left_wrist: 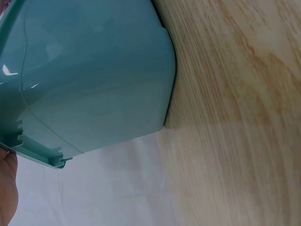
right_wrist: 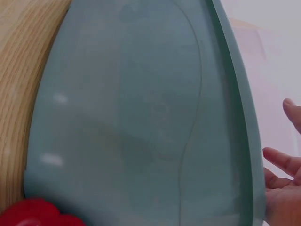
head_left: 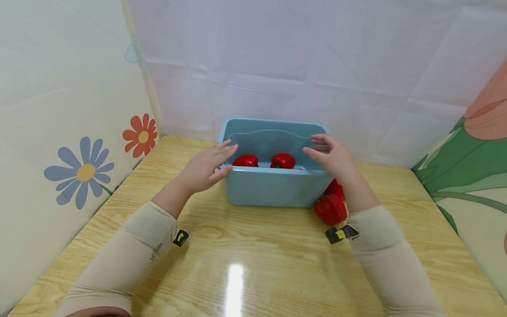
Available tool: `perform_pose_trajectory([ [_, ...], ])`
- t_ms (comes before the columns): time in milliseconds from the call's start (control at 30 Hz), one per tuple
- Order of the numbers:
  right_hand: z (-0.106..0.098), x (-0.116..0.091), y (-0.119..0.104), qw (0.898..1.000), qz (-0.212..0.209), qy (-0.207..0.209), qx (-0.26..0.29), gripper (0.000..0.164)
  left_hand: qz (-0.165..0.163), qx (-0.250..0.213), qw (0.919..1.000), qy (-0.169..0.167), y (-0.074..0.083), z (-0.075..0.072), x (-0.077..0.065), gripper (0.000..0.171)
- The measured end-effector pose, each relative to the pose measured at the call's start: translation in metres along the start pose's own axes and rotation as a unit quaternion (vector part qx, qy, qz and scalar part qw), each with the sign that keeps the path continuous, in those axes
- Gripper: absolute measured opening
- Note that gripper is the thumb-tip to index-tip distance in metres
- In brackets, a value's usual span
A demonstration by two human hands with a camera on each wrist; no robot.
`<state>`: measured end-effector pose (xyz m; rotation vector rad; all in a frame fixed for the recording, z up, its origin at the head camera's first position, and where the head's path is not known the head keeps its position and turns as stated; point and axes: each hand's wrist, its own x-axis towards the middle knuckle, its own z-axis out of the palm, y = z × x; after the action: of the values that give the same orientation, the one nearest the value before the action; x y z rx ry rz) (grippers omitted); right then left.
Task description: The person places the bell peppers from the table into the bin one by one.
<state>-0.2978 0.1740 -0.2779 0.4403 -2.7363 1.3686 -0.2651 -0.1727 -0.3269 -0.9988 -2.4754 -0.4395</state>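
Note:
A light blue plastic bin [head_left: 273, 189] stands on the table, with two red bell peppers, one on the left [head_left: 245, 160] and one nearer the middle [head_left: 283, 161], visible inside. My left hand [head_left: 206, 169] is at the bin's left end, fingers extended over the rim and thumb by the front corner. In the left wrist view, that hand [left_wrist: 7, 193] touches the rim beside a notched side piece. Over the right end, my right hand [head_left: 334, 156] has its fingers and thumb spread apart, holding nothing. Part of the bin's inside is hidden by its front wall.
Outside the bin's front right corner lies a red bell pepper [head_left: 330, 210], with another red one [head_left: 336, 189] behind it, partly hidden by the right wrist. The wooden table [head_left: 237, 246] meets a white sheet [head_left: 297, 66] behind the bin. A flower-printed panel [head_left: 47, 119] borders the left side.

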Motion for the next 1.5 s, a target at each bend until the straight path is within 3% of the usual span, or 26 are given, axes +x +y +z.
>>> perform_pose_trajectory([
  [267,-0.016,-0.009,0.005,1.000,0.019,0.017,-0.011,0.063,0.000,0.001,1.0000,0.003,0.001,-0.001,0.000,0.053],
  [667,-0.032,-0.028,0.016,0.999,0.027,0.029,0.022,0.058,-0.001,0.000,1.0000,0.003,0.001,-0.001,0.000,0.054],
  [1200,-0.047,-0.053,0.034,0.999,0.036,0.037,-0.011,0.054,-0.003,0.010,0.9999,-0.001,0.000,0.000,-0.001,0.054],
  [1500,-0.050,-0.060,0.058,0.998,0.034,0.051,-0.022,0.048,-0.009,0.011,0.9999,-0.008,0.002,-0.001,0.000,0.054],
])
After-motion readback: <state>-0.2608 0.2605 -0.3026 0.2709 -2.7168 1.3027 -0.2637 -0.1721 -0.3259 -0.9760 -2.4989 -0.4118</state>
